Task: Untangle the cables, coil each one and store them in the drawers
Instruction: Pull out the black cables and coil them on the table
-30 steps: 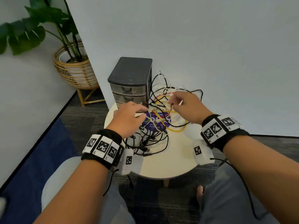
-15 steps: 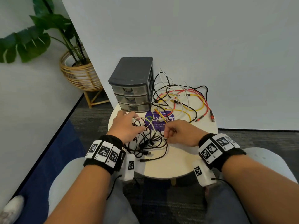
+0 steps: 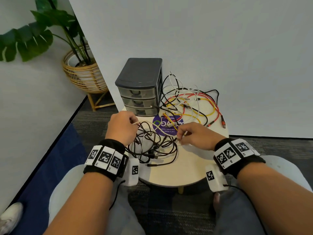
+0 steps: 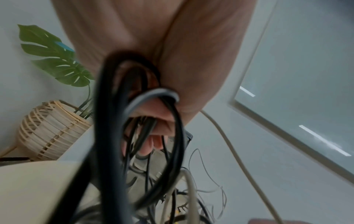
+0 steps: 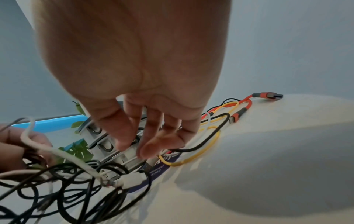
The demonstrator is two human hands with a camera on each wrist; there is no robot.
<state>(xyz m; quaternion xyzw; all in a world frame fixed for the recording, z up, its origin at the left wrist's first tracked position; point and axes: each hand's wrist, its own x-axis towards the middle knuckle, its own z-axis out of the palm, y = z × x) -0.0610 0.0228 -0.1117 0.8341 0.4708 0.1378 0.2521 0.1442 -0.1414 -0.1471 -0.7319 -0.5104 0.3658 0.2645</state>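
Stretching a white cable [image 3: 158,128] in front of the drawers [image 3: 139,99], left hand [image 3: 121,127] gripping one end, right hand [image 3: 194,135] pinching the other; easing it slowly should free black loops [image 3: 152,148].

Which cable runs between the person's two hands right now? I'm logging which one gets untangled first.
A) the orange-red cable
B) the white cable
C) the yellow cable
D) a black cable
B: the white cable stretches from the left hand to the right hand, while the orange-red cable and yellow cable lie untouched farther back.
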